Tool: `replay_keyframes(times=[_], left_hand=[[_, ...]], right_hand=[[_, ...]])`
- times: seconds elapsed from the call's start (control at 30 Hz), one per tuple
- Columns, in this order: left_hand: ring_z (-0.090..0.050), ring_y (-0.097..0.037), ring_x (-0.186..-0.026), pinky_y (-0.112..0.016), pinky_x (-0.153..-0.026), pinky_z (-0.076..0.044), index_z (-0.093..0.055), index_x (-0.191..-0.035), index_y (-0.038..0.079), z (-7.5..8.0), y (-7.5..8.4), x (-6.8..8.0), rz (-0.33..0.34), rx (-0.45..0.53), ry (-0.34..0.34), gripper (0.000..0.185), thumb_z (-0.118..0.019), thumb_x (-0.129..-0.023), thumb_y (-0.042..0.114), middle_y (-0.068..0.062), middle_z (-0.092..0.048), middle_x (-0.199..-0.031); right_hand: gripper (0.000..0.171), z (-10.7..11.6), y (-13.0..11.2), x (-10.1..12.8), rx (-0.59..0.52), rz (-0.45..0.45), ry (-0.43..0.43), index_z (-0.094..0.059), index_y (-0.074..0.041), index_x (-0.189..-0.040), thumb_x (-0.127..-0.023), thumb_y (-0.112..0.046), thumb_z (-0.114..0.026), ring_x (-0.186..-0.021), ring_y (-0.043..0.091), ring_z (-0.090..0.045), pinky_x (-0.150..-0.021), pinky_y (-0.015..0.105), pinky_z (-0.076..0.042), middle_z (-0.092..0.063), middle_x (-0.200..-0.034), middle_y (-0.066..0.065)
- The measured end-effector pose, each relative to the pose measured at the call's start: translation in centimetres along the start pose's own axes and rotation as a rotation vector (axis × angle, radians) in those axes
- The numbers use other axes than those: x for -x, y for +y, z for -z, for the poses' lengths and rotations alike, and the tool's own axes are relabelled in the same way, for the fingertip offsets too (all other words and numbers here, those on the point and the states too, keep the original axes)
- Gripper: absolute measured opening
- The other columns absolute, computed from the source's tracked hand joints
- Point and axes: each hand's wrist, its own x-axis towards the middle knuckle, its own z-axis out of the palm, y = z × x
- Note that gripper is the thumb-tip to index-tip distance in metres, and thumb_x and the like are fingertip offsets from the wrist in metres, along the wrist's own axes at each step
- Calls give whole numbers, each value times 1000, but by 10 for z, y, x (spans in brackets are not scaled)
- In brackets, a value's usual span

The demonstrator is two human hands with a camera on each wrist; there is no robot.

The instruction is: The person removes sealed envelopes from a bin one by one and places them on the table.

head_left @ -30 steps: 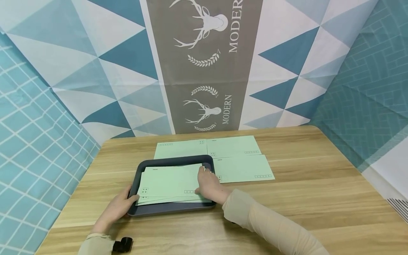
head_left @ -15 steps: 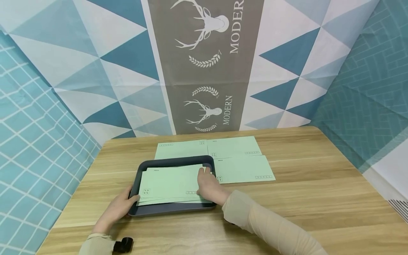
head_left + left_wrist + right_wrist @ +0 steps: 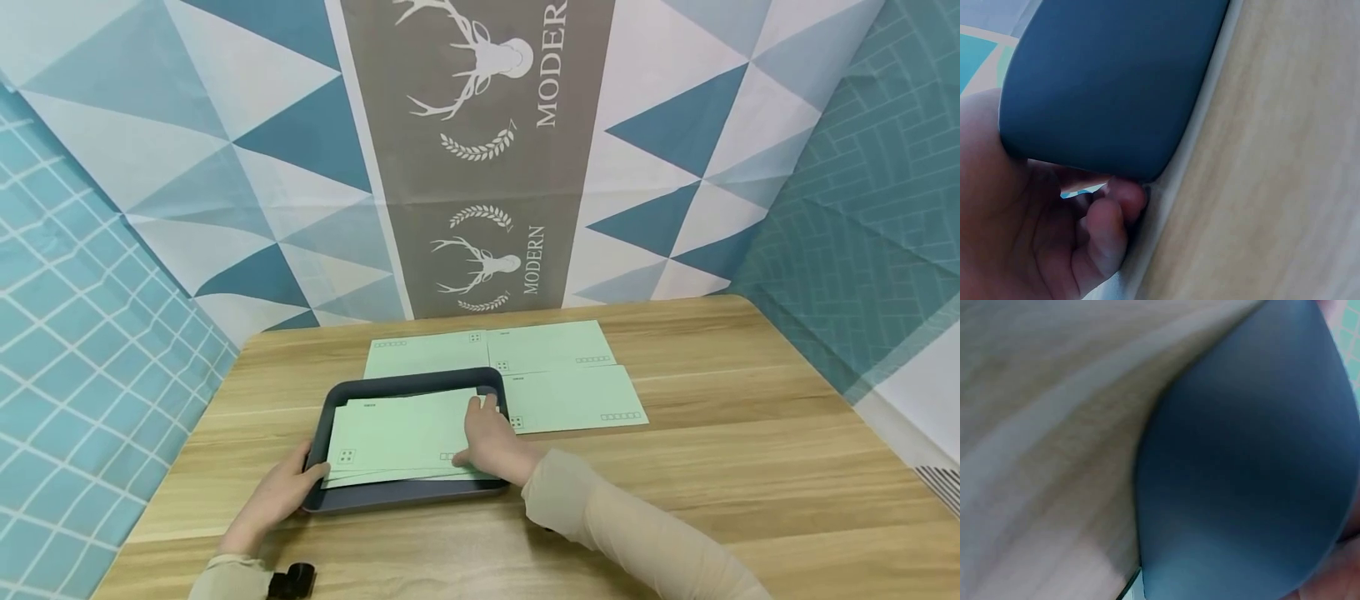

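Green envelopes [image 3: 397, 433] lay stacked in a dark tray [image 3: 408, 493] near the table's [image 3: 712, 467] front-left area, long axis running left to right. The right hand [image 3: 491, 446] pressed flat on the stack's right end; the left hand [image 3: 281, 492] gripped the tray's left corner.

Left wrist: fingers [image 3: 1107, 225] curled under the tray [image 3: 1116, 81].

Right wrist: only tray [image 3: 1247, 475] and table [image 3: 1047, 425], blurred.

"MODERN" reads vertically beside the lower deer emblem on the brown backdrop banner [image 3: 480, 167], "MODER" cut off by the frame edge above; print on the green envelopes [image 3: 570, 398] too small to read.
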Motion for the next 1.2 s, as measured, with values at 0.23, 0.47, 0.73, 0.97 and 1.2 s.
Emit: replay_keyframes(times=[0.23, 0.47, 0.73, 0.97, 1.2], left_hand=[[-54, -23, -77, -32, -50, -47, -28, -137, -4, -1, -1, 0, 9, 11, -3, 56, -45, -93, 27, -31, -44, -122], [-54, -25, -81, -32, -51, -47, -26, -137, -5, 0, -2, 0, 6, 9, -9, 58, -45, -93, 26, -32, -43, -124], [-54, -22, -76, -32, -50, -47, -27, -137, -5, 0, -3, 1, 3, 4, -8, 59, -46, -93, 29, -31, -46, -120], [-52, -19, -68, -33, -49, -46, -26, -138, -4, 0, -1, 0, 15, 14, -11, 60, -45, -93, 30, -29, -47, -117], [-53, -20, -72, -32, -50, -46, -26, -138, -4, 0, 0, 0, 14, -1, -7, 60, -45, -93, 30, -29, -47, -118]], right_hand=[[97, -3, -2, 1, -97, 33, 83, -24, 13, -135, -62, -12, -83, -53, 19, -53, -46, 20, -45, -21, -131, 35], [90, -3, -3, 7, -270, 74, 115, -13, 7, -140, -68, 16, -66, -40, 10, -38, -35, 16, -33, -20, -125, 28], [100, -1, 1, 14, -393, 72, 124, 11, -13, -145, -77, 12, -58, -39, 13, -36, -38, 22, -32, -47, -120, 27], [83, 10, 10, 22, -553, 112, 201, 5, -5, -145, -86, 5, -53, -40, 10, -46, -40, 22, -37, -62, -92, 26], [50, 20, 30, 24, -632, 76, 201, -29, 9, -135, -91, -3, -48, -57, 13, -63, -39, 22, -33, -56, -109, 28]])
